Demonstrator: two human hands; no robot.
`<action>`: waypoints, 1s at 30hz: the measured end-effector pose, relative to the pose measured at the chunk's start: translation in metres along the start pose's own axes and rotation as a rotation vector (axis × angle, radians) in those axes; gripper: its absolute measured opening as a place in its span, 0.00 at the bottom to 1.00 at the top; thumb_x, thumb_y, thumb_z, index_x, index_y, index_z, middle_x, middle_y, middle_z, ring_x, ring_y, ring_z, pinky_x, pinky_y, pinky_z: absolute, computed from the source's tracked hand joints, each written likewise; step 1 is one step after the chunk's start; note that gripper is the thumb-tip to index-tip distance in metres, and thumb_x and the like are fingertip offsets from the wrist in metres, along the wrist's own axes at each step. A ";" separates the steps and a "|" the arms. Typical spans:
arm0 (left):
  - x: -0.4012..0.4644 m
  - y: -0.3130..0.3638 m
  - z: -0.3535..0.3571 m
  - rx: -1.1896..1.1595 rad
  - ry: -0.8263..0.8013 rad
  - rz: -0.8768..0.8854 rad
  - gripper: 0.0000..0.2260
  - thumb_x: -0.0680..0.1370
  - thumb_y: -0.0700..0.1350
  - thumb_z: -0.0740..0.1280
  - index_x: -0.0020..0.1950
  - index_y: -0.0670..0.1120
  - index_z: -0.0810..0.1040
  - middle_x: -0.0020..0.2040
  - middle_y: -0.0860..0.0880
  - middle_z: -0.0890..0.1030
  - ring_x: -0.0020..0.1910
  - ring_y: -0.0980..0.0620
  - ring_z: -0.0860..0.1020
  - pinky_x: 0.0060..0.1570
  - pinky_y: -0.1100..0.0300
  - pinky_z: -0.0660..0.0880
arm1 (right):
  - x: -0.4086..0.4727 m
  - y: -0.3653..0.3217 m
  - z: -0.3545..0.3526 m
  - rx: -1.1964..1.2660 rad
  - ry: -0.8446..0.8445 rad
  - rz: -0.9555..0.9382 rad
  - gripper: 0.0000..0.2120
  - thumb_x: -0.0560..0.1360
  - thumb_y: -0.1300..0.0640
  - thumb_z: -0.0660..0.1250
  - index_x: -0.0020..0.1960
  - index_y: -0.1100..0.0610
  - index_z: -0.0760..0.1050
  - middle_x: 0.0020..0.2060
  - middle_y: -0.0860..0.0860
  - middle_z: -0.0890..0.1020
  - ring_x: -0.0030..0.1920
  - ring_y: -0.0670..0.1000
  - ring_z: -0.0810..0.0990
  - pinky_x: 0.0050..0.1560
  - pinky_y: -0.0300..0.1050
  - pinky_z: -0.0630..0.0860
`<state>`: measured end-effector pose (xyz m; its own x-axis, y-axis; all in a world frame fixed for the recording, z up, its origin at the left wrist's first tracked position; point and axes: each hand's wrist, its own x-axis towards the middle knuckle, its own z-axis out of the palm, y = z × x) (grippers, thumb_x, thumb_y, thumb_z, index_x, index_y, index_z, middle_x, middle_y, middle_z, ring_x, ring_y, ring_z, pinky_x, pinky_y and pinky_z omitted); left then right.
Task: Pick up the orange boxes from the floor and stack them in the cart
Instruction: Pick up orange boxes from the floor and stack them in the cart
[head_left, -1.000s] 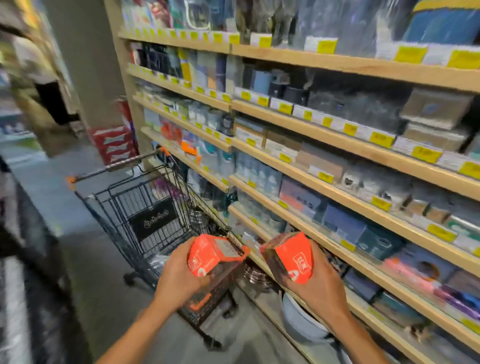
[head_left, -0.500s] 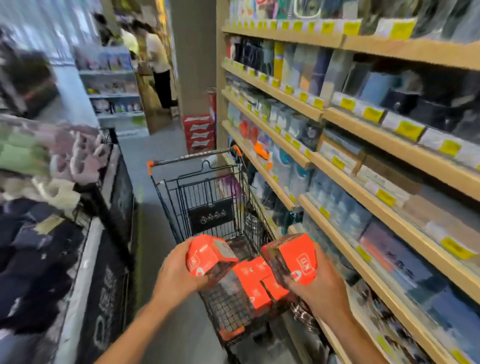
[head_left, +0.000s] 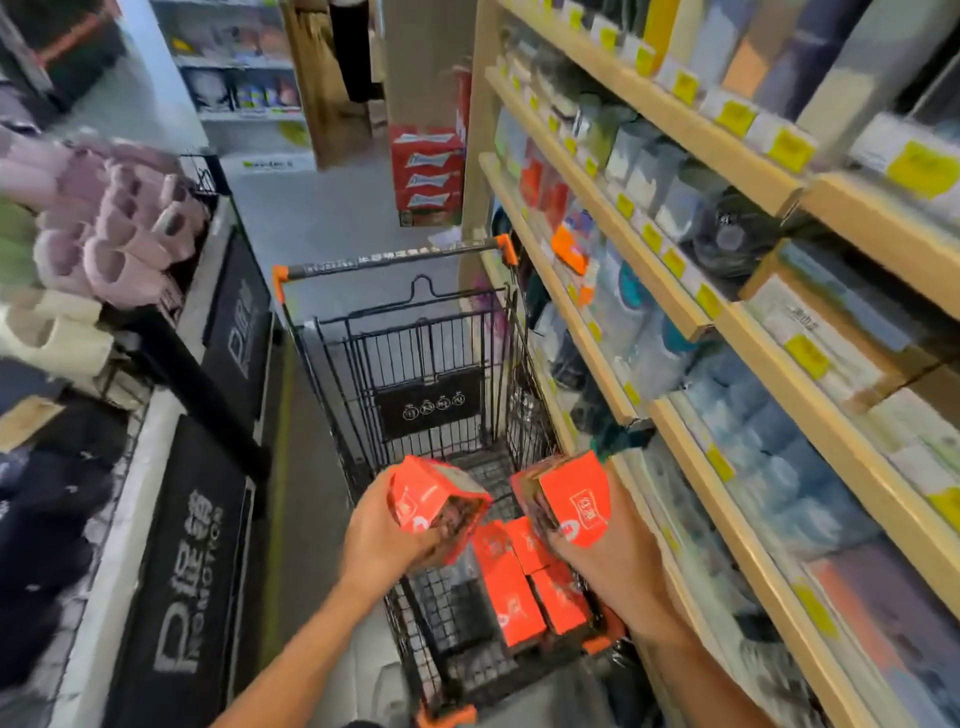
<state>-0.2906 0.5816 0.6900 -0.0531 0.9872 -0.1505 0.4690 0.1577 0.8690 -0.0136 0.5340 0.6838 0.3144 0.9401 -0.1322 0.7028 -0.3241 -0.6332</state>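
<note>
My left hand (head_left: 382, 540) grips an orange box (head_left: 434, 501) over the near end of the black wire cart (head_left: 311, 353). My right hand (head_left: 608, 558) grips a second orange box (head_left: 571, 499) beside it, a little to the right. Both boxes hang above the basket. Below them, several orange boxes (head_left: 511, 587) lie side by side on the cart's wire floor, near its right wall. The cart's handle (head_left: 389, 262) with orange end caps is at the far end.
Wooden shelves (head_left: 670, 312) full of packaged goods with yellow price tags run close along the cart's right side. A display bin with pink slippers (head_left: 119, 228) and black promotion panels (head_left: 192, 566) lines the left. Red cartons (head_left: 426, 176) stand at the aisle's far end.
The view has swung left and down, so the cart now lies straight below my hands. Both boxes have come over the basket, and the boxes lying inside have come into view.
</note>
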 end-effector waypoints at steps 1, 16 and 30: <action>0.017 -0.007 0.006 -0.006 -0.015 -0.022 0.34 0.59 0.39 0.81 0.60 0.58 0.72 0.51 0.61 0.78 0.51 0.55 0.79 0.53 0.54 0.76 | 0.010 -0.001 0.009 -0.012 -0.007 0.015 0.52 0.60 0.29 0.72 0.78 0.40 0.54 0.66 0.46 0.77 0.63 0.52 0.78 0.56 0.55 0.79; 0.187 -0.093 0.085 0.043 -0.067 -0.226 0.30 0.63 0.39 0.82 0.50 0.61 0.68 0.47 0.60 0.76 0.51 0.55 0.78 0.55 0.54 0.75 | 0.159 0.037 0.141 -0.078 0.012 0.131 0.49 0.66 0.38 0.77 0.78 0.43 0.53 0.67 0.48 0.74 0.63 0.52 0.77 0.57 0.54 0.79; 0.211 -0.189 0.154 0.020 -0.003 -0.335 0.33 0.62 0.35 0.81 0.55 0.60 0.70 0.51 0.58 0.79 0.50 0.56 0.79 0.52 0.56 0.77 | 0.210 0.139 0.277 -0.227 -0.178 0.060 0.50 0.69 0.38 0.75 0.81 0.42 0.51 0.71 0.52 0.69 0.68 0.56 0.73 0.59 0.53 0.76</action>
<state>-0.2544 0.7560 0.4210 -0.2050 0.8803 -0.4278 0.4430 0.4732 0.7615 -0.0263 0.7158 0.3568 0.2568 0.9158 -0.3087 0.8173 -0.3763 -0.4364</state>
